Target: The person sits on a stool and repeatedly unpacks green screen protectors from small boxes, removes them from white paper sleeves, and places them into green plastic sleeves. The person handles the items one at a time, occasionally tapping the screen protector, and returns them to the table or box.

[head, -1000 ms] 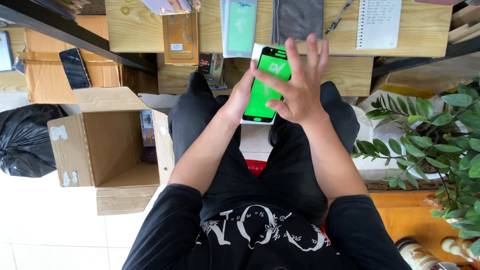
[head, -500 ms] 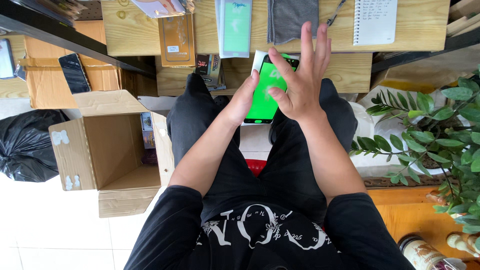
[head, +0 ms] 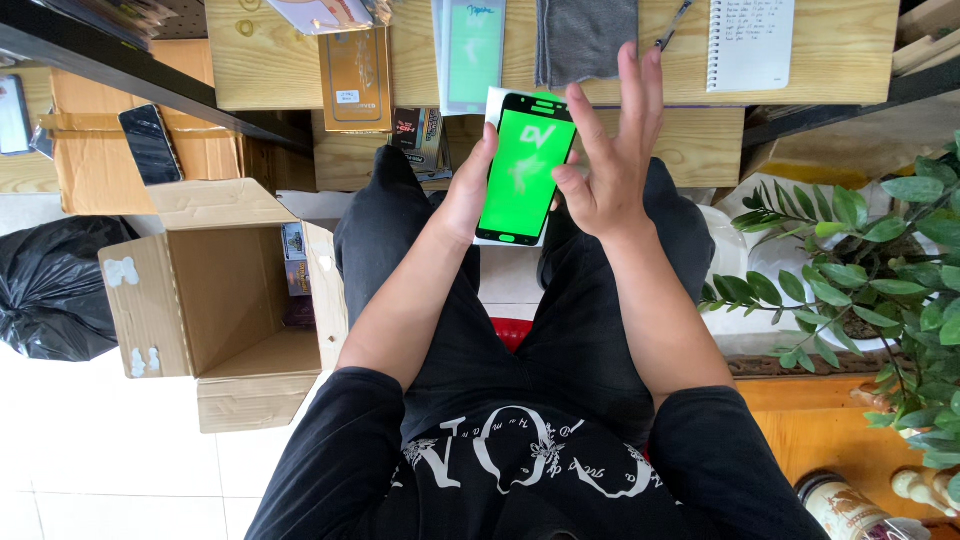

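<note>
Green fills the screen of the phone (head: 523, 167) in the head view, held over the person's lap just short of the wooden bench (head: 600, 140); the left hand (head: 462, 190) grips its left edge from beneath, fingers curled behind it, which tilts the glass up toward the eyes. The right hand (head: 610, 165) holds nothing, its fingers spread wide and raised while the thumb rests at the phone's right edge, seemingly keeping the face uncovered. An open cardboard box (head: 230, 300) stands within reach at the left knee, and a grey cloth (head: 585, 38) lies on the bench beyond.
</note>
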